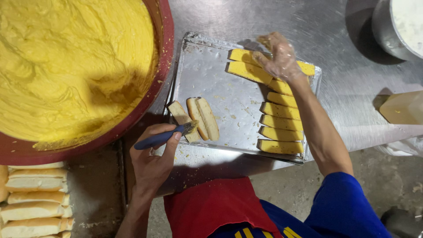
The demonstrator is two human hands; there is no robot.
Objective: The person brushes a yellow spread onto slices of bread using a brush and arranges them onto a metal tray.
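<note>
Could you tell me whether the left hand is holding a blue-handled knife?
Yes, the left hand grips the blue-handled knife, its blade resting by plain bread slices on the metal tray.

- No label, sign or screen shows anywhere in this view.
- The nearest thing to a package is a pale, crumpled white wrapping (403,146) at the right edge, below the steel counter (352,114); it may be a plastic bag, though it is cut off by the frame and too little shows to be sure.
</note>
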